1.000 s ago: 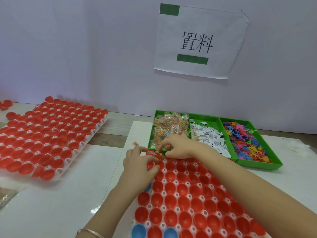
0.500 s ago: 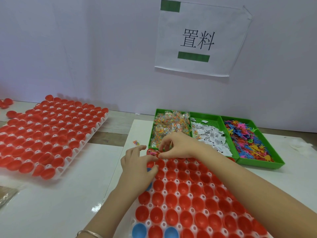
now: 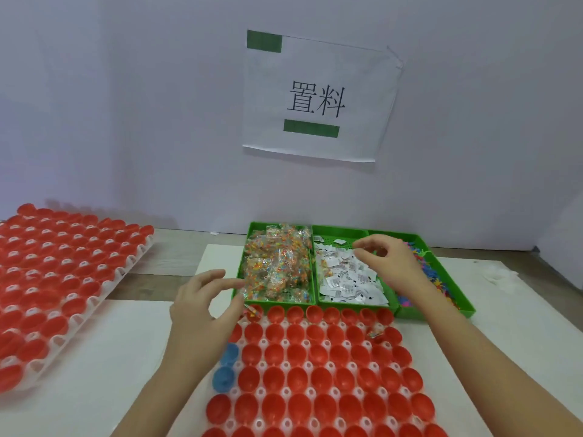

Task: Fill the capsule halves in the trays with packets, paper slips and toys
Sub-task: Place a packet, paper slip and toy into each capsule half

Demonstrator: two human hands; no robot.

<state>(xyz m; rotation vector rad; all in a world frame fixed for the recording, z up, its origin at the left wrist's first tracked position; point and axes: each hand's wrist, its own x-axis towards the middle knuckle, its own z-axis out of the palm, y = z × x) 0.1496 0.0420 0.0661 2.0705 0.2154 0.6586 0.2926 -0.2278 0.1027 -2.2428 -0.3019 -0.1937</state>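
Note:
A white tray [image 3: 285, 342] of red capsule halves lies in front of me, with two blue halves [image 3: 224, 367] at its left edge. One colourful packet [image 3: 252, 312] sits in the far-left corner half, and another packet [image 3: 373, 332] in a half further right. My left hand [image 3: 205, 305] hovers beside that corner, fingers relaxed and holding nothing. My right hand [image 3: 389, 266] hangs over the paper slips [image 3: 344, 282] in the middle green bin, fingers loosely curled with nothing seen in them. The packets [image 3: 277, 263] fill the left bin. The toys [image 3: 441, 280] in the right bin are partly hidden by my right hand.
The three green bins [image 3: 435, 310] stand side by side just behind the tray. A second tray of red capsule halves [image 3: 63, 279] lies at the left, tilted over the table's step. A paper sign [image 3: 318, 99] hangs on the wall behind.
My right hand left the tray's far-left corner and moved right, over the slip bin. My left hand lifted and spread its fingers. A packet now lies in the corner capsule half.

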